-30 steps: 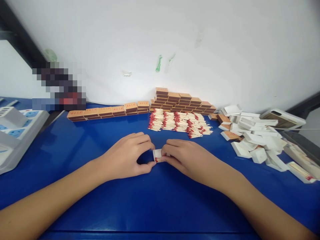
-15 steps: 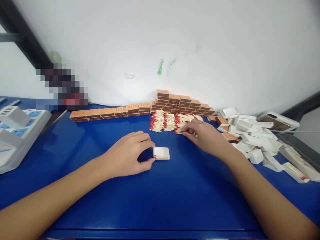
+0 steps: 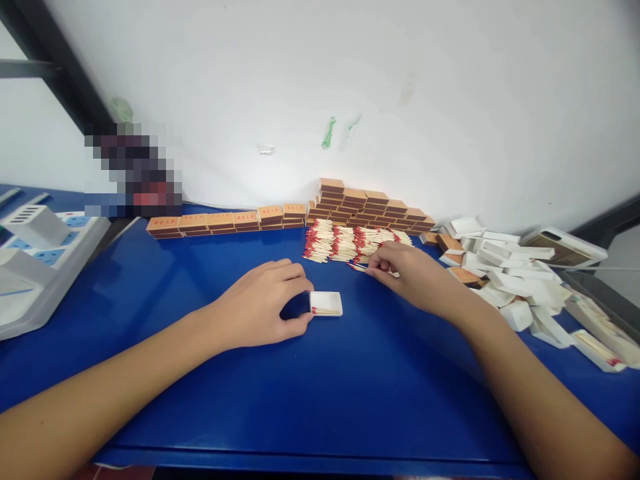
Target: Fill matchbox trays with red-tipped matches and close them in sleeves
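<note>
A small white matchbox tray (image 3: 327,301) lies on the blue table, with a few red-tipped matches (image 3: 325,311) along its near side. Thumb and fingers of my left hand (image 3: 270,303) grip the tray's left end. Beyond it, rows of loose matches (image 3: 320,240) lie side by side, red heads to the left. My right hand (image 3: 407,270) is at the near edge of these rows, thumb and forefinger pinched on matches whose heads stick out to the left. How many it holds I cannot tell.
Closed orange matchboxes (image 3: 220,221) line the wall at left, and a stepped stack of matchboxes (image 3: 355,200) stands behind the matches. At right lies a heap of white trays (image 3: 515,267), with a match-filled tray (image 3: 597,350) beside it. A white power strip (image 3: 55,273) sits at far left.
My right hand has drawn slightly toward me, pulling a few matches clear of the row's near edge. My left hand stays on the tray. The view has shifted a little.
</note>
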Available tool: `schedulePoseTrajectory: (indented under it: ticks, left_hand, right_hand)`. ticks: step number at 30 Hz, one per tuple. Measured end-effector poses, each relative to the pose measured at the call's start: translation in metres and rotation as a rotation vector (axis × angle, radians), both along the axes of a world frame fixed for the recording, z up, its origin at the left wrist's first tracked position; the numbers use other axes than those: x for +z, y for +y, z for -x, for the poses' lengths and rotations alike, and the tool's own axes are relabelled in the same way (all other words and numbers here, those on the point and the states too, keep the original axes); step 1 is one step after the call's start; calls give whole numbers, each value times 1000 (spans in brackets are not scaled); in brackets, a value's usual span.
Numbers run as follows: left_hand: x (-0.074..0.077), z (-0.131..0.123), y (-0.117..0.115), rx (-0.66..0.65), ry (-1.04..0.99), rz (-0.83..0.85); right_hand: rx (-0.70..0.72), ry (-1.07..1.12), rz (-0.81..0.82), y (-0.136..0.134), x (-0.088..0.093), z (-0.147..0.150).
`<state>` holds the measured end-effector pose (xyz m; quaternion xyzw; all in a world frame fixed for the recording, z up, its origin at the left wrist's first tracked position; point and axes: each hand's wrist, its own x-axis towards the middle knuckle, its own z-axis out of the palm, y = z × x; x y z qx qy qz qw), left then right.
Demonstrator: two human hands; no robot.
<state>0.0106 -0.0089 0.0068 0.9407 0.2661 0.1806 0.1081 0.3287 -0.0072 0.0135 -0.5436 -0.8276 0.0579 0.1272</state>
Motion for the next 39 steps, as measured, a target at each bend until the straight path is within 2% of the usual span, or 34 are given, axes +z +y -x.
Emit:
schedulePoseTrajectory:
  ticks: [17, 27, 39]
  left_hand:
    - [0, 0, 0, -38, -38, -35]
    - [0, 2, 2, -28, -35, -135]
    - [-1, 2, 3, 11, -26, -126]
  right_hand:
    - [20, -31, 83, -5, 2, 8]
    - [83, 106, 36, -24, 10, 25]
    - [165, 85, 90, -40, 14, 46]
